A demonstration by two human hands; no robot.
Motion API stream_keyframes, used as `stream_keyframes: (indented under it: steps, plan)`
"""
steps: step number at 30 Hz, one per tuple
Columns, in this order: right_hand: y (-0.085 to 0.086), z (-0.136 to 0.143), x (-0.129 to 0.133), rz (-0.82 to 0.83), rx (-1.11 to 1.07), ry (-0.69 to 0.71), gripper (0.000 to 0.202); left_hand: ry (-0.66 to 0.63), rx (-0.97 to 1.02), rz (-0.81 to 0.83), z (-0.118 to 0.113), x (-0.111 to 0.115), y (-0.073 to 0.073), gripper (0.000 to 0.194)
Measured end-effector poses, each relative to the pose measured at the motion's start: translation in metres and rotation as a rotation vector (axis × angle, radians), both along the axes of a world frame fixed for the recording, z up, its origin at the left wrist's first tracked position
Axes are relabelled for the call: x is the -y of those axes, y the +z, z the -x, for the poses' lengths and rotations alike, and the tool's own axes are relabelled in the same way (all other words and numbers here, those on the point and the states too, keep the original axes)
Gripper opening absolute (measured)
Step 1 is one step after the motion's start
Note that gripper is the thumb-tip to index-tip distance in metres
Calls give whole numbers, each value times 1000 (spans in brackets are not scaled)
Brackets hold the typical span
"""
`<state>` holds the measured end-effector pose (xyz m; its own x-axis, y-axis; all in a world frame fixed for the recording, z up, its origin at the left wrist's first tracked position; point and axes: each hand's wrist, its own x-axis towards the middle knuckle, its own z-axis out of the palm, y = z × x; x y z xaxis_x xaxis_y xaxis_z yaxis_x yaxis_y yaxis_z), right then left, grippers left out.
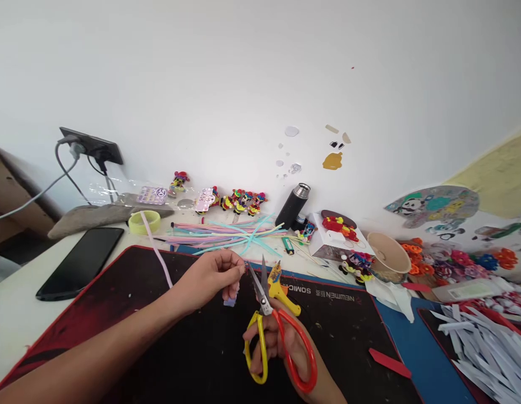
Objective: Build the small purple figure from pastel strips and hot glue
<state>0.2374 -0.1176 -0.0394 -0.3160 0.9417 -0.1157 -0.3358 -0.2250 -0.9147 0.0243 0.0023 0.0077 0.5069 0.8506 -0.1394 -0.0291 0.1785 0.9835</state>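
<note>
My right hand holds a pair of scissors with one yellow and one red handle loop, its fingers through the loops. The blades are parted slightly and point away from me. Close to the blade tips, my left hand is closed in a pinch; what lies between thumb and forefinger is too small to make out. A small pale lilac piece shows below its curled fingers. Just beyond the scissors, a yellow-handled tool lies on the black mat. A pale pink strip runs behind my left forearm.
Pipe cleaners lie along the mat's far edge, with small colourful figures behind. A black flask leans by the wall. At left are a phone and yellow tape roll; at right, white strips and a red strip.
</note>
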Motion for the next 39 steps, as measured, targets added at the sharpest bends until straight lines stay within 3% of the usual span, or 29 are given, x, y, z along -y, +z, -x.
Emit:
stream_keyframes:
  steps: [9, 21, 39]
  plan:
    - [7, 13, -3, -1, 268, -98, 67, 28, -47, 19, 1, -3, -5, 31]
    - [11, 20, -4, 10, 324, -68, 68, 19, -158, 4, 3, -6, -7, 26]
    - [4, 25, -4, 46, 344, -99, 69, 10, -242, -28, 1, -3, -8, 23]
